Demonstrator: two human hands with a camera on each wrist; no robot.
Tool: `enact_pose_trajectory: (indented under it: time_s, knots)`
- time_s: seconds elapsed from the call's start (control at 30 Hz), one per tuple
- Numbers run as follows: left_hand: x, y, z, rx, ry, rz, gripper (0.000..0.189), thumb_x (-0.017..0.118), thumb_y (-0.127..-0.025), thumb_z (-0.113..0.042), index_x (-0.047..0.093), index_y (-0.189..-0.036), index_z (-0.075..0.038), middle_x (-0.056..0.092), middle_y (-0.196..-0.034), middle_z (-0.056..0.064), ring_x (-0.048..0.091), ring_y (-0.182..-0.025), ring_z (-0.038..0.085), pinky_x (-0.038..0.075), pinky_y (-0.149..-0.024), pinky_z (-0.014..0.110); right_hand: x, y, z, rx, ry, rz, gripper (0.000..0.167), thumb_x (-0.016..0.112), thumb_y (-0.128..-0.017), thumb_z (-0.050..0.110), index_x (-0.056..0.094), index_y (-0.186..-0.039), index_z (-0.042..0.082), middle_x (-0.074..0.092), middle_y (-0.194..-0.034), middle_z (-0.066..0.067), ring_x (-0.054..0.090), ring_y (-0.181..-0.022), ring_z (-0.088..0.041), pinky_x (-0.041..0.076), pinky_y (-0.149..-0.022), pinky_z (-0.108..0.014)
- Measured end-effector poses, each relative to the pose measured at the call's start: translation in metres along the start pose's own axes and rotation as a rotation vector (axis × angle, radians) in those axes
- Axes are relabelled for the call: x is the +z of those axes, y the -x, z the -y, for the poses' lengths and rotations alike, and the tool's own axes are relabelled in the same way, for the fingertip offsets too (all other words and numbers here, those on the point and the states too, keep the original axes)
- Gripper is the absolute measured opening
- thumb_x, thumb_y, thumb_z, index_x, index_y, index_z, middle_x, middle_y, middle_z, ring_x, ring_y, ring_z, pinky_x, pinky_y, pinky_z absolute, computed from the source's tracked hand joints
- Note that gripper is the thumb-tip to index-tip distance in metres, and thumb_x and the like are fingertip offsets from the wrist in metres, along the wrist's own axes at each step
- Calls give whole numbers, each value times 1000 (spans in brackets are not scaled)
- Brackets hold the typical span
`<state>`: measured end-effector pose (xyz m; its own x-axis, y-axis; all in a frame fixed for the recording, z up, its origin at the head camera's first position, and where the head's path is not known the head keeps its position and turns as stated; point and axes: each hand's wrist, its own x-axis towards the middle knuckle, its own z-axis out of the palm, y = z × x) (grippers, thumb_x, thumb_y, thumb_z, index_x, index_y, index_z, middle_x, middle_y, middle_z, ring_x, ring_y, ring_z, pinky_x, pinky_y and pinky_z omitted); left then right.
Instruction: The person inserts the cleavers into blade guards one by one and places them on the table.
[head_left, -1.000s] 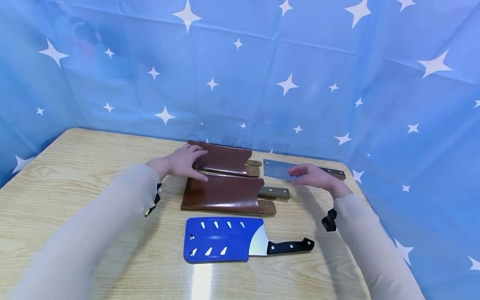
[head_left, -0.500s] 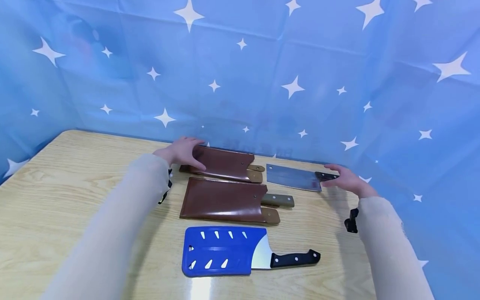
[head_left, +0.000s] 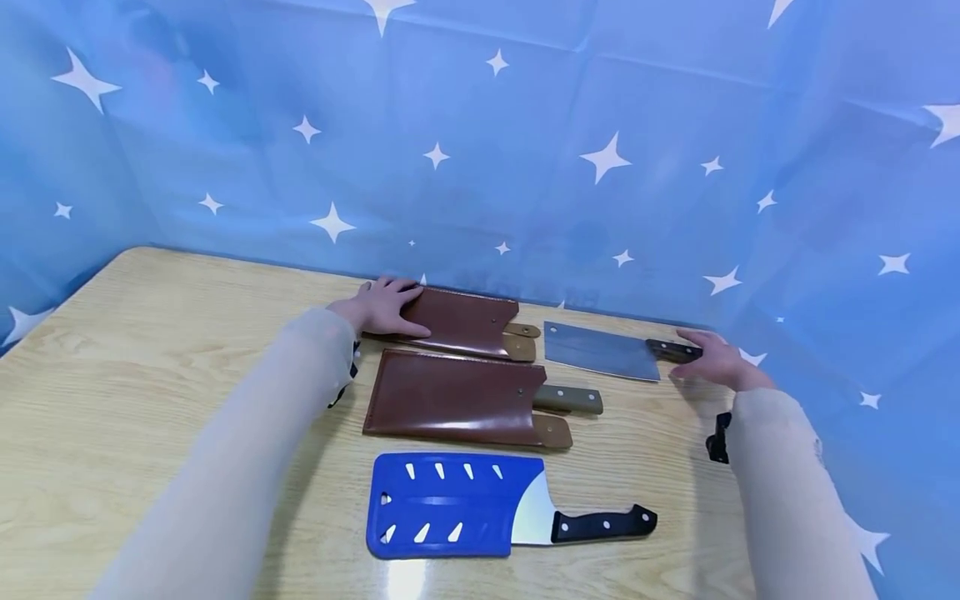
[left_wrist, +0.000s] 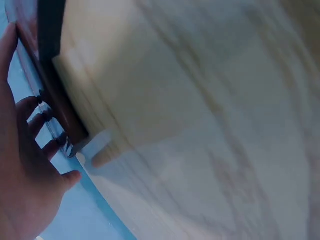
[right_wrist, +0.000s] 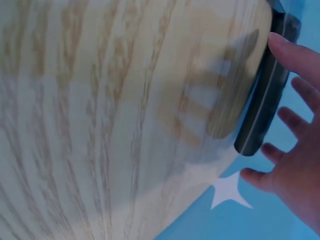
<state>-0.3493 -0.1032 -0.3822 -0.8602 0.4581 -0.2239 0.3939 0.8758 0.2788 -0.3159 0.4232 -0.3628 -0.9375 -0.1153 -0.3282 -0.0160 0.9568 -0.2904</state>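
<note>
In the head view my left hand (head_left: pixel 384 308) lies with spread fingers at the left end of the far brown leather sheath (head_left: pixel 468 323). A tan strap sticks out at that sheath's right end. To its right lies a bare cleaver (head_left: pixel 600 350), its blade flat on the table and its dark riveted handle (right_wrist: pixel 262 100) pointing right. My right hand (head_left: pixel 716 358) is at this handle, the thumb on the near side and the fingers on the far side. In the right wrist view its fingers are spread apart beside the handle, not closed round it.
A second brown sheath (head_left: pixel 453 396) lies nearer, with an olive handle (head_left: pixel 570 398) sticking out. Nearest is a cleaver in a blue slotted plastic cover (head_left: pixel 442 521), black handle (head_left: pixel 607 525) to the right. A blue star-patterned curtain (head_left: pixel 450 192) hangs behind the wooden table (head_left: pixel 187 358).
My right hand has moved right, from over the cleaver's blade to its handle. My left hand has stayed around the left end of the far sheath. The head view has shifted slightly.
</note>
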Motion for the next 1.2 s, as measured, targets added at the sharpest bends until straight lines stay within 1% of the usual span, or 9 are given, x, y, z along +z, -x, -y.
enact_pose_trajectory:
  time_s: [0.2, 0.37, 0.43, 0.53, 0.8, 0.93, 1.03, 1.13, 1.2]
  knots:
    - [-1, 9, 16, 17, 59, -1, 91, 63, -80, -55, 25, -148, -9, 16, -154, 18, 14, -142, 39, 16, -112, 56, 4, -6, -10, -59, 33, -36, 59, 65, -85, 21, 41, -131, -8, 39, -128, -38, 38, -111, -53, 18, -92, -64]
    - [-13, 25, 29, 25, 102, 150, 104, 73, -73, -44, 14, -151, -7, 2, -156, 20, 0, -142, 43, 13, -111, 59, 3, -1, -14, -99, -4, -45, 42, 62, -88, 13, 48, -119, -10, 48, -116, -37, 49, -99, -45, 37, -83, -54]
    - [-17, 30, 32, 4, 78, 212, 108, 75, -72, -40, 9, -151, -9, -3, -156, 19, -6, -142, 43, 11, -110, 62, 3, 2, -16, -98, -36, -36, 41, 61, -89, 15, 48, -119, -10, 49, -115, -35, 50, -96, -39, 41, -79, -47]
    - [-18, 35, 35, -24, 42, 238, 112, 78, -70, -38, 6, -152, -10, -8, -155, 22, -7, -141, 46, 13, -109, 64, 3, 9, -19, -80, -99, -27, 48, 60, -91, 22, 47, -126, -8, 48, -119, -32, 50, -96, -32, 42, -77, -39]
    - [-11, 44, 37, -12, 75, 120, 118, 79, -64, -55, 12, -151, -11, 10, -151, 26, 12, -137, 44, 26, -105, 60, 4, 33, -29, -18, -166, -47, 68, 57, -93, 35, 35, -138, -11, 39, -127, -35, 46, -92, -28, 39, -70, -33]
    - [-11, 49, 38, 3, 95, 67, 117, 79, -63, -55, 16, -151, -12, 14, -148, 27, 17, -134, 45, 28, -102, 61, 0, 47, -31, 0, -243, -39, 67, 57, -93, 33, 34, -140, -9, 49, -101, -20, 41, -68, -16, 37, -60, -32]
    - [-10, 53, 38, 18, 102, 31, 116, 79, -63, -55, 16, -151, -12, 13, -148, 27, 15, -133, 45, 28, -101, 62, -5, 56, -29, -16, -300, -30, 66, 57, -93, 32, 34, -141, -8, 46, -84, -6, 33, -53, -10, 36, -55, -34]
    - [-11, 55, 36, 39, 112, 3, 116, 79, -63, -54, 16, -151, -12, 12, -148, 27, 14, -133, 45, 28, -101, 62, -10, 62, -23, -41, -314, -32, 66, 57, -93, 33, 34, -141, -6, 42, -77, -4, 30, -50, -10, 37, -56, -34]
    - [-12, 55, 32, 50, 123, -9, 116, 80, -63, -53, 17, -151, -11, 12, -148, 27, 14, -133, 45, 28, -101, 62, -14, 65, -17, -63, -299, -33, 66, 56, -93, 34, 34, -142, -5, 46, -89, -12, 31, -52, -12, 37, -57, -34]
